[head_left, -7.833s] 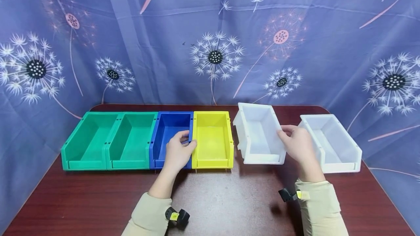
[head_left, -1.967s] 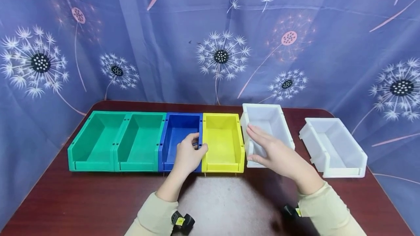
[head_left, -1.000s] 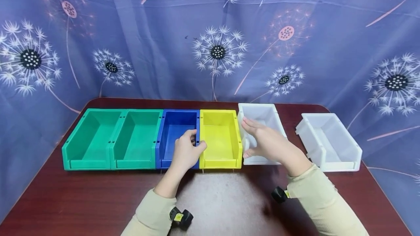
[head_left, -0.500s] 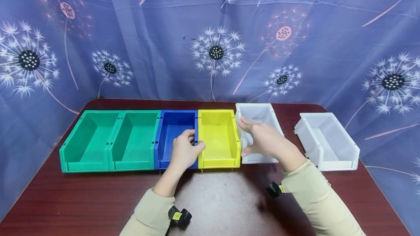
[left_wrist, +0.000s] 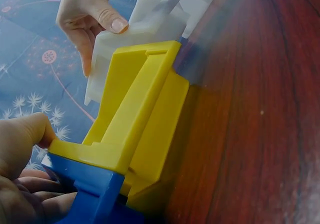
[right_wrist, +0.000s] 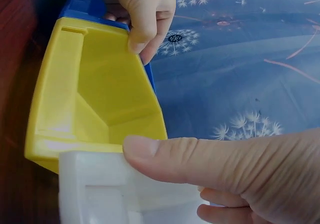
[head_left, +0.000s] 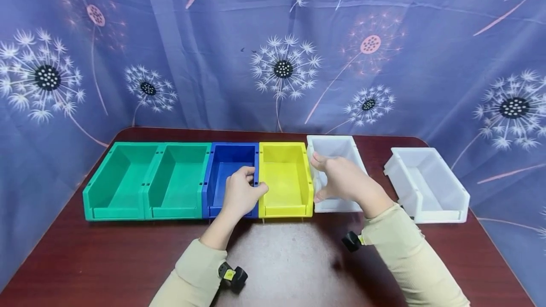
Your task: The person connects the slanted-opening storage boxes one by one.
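Note:
In the head view, my left hand (head_left: 240, 194) pinches the adjoining side walls of the blue storage bin (head_left: 226, 162) and the yellow storage bin (head_left: 282, 179), thumb on the yellow side, fingers inside the blue one. My right hand (head_left: 346, 180) grips the left wall of a white storage bin (head_left: 334, 145) that stands against the yellow bin's right side. Seen from the right wrist, the thumb (right_wrist: 185, 159) lies over the white bin's top edge beside the yellow rim, with curled fingers inside the white bin. The right hand covers much of that bin's interior.
Two green bins (head_left: 123, 179) adjoin the blue bin on the left. A second white bin (head_left: 431, 186) stands apart on the right, slightly angled. The dark red table (head_left: 141, 259) ends at a blue dandelion-print curtain (head_left: 213, 60) behind and at both sides.
Over the span, the nearer white bin has moved left against the yellow bin. My right hand has shifted from its right wall to its left wall. The left hand keeps its hold.

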`<state>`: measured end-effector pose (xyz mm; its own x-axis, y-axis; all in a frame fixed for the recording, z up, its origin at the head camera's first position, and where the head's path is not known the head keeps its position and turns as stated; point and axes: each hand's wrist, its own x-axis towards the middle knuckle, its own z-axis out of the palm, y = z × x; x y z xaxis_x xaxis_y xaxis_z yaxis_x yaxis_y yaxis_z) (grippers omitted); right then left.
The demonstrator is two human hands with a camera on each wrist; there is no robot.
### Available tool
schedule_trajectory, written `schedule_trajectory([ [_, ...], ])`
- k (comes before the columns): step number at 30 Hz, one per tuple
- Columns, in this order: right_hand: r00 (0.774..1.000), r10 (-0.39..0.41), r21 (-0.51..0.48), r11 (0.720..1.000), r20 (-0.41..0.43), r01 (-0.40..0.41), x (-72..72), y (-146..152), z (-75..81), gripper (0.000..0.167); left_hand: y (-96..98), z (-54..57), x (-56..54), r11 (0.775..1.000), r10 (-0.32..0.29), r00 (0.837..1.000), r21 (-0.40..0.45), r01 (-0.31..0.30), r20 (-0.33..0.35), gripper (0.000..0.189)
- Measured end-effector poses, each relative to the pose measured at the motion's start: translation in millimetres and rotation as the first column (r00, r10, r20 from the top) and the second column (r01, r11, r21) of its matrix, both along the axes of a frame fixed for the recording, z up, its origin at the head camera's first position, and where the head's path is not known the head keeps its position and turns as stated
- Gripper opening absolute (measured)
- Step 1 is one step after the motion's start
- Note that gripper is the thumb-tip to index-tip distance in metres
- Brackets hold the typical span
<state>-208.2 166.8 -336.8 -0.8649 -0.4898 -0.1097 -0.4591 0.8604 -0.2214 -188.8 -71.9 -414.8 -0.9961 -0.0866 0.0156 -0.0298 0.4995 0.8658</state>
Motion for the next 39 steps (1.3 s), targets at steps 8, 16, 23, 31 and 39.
schedule_trajectory([
  [8, 0.995, 0.017, -0.120, 0.993, 0.093, -0.006, -10.5, 13, -27.7, 0.087, 3.0, -21.0, -12.3, 0.999, -0.012, 0.997, -0.047, 0.016, 0.078, 0.054],
  [16, 0.983, 0.066, -0.173, 0.984, 0.169, -0.036, -26.3, 24, -34.4, 0.081, 2.7, -20.8, -22.4, 0.991, -0.035, 0.984, -0.118, 0.056, 0.174, 0.062],
  [23, 0.967, 0.101, -0.035, 0.995, 0.232, -0.096, -45.3, 15, -15.8, 0.116, -0.9, -12.6, -19.3, 0.980, -0.097, 0.980, -0.154, 0.125, 0.176, 0.061],
  [31, 0.969, 0.057, 0.111, 0.990, 0.239, -0.086, -48.1, 5, 7.0, 0.128, -1.8, 0.7, -15.1, 0.980, -0.139, 0.983, -0.128, 0.155, 0.123, 0.061],
  [39, 0.970, 0.015, 0.127, 0.991, 0.241, -0.047, -49.4, -2, 17.5, 0.125, -5.3, 9.3, -13.9, 0.985, -0.142, 0.984, -0.086, 0.152, 0.112, 0.062],
])
